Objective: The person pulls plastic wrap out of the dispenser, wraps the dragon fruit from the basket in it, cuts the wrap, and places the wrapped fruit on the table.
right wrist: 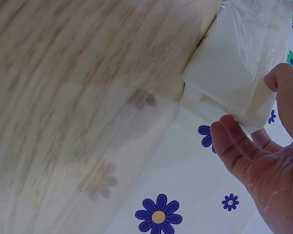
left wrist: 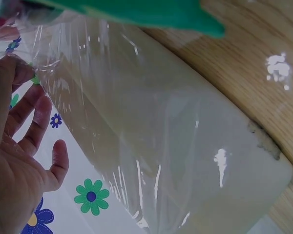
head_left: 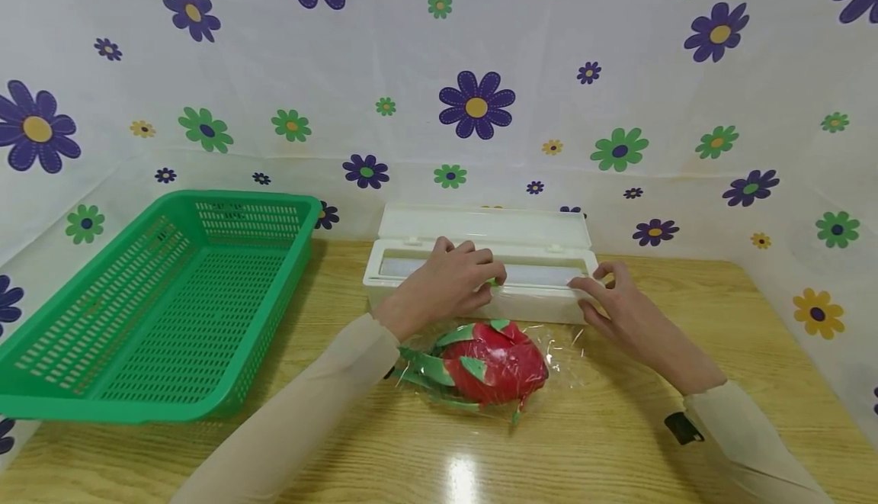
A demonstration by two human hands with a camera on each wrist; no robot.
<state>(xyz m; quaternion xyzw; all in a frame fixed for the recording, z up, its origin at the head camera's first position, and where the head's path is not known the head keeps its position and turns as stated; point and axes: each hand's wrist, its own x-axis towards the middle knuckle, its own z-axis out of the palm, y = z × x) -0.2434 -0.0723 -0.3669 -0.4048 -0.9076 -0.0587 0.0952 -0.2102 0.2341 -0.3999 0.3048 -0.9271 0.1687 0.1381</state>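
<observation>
A white cling film dispenser (head_left: pixel 542 307) stands at the back of the table, its lid (head_left: pixel 480 226) raised and a pale roll (head_left: pixel 405 267) inside. My left hand (head_left: pixel 449 279) is over the front edge, pinching a small green slide cutter (left wrist: pixel 35 78) between thumb and finger. At the right end, my right hand (head_left: pixel 620 309) grips the dispenser's corner, thumb on the front edge and fingers round the end. Clear cling film (left wrist: pixel 180 112) hangs down the dispenser's front. Just before it lies a red and green dragon fruit (head_left: pixel 497 363) covered in crinkled film.
A green plastic basket (head_left: pixel 270 336) with slotted sides stands on the left of the wooden table (head_left: pixel 549 451). Behind the table hangs a white flower-patterned cloth (head_left: pixel 411 54), which continues along both sides.
</observation>
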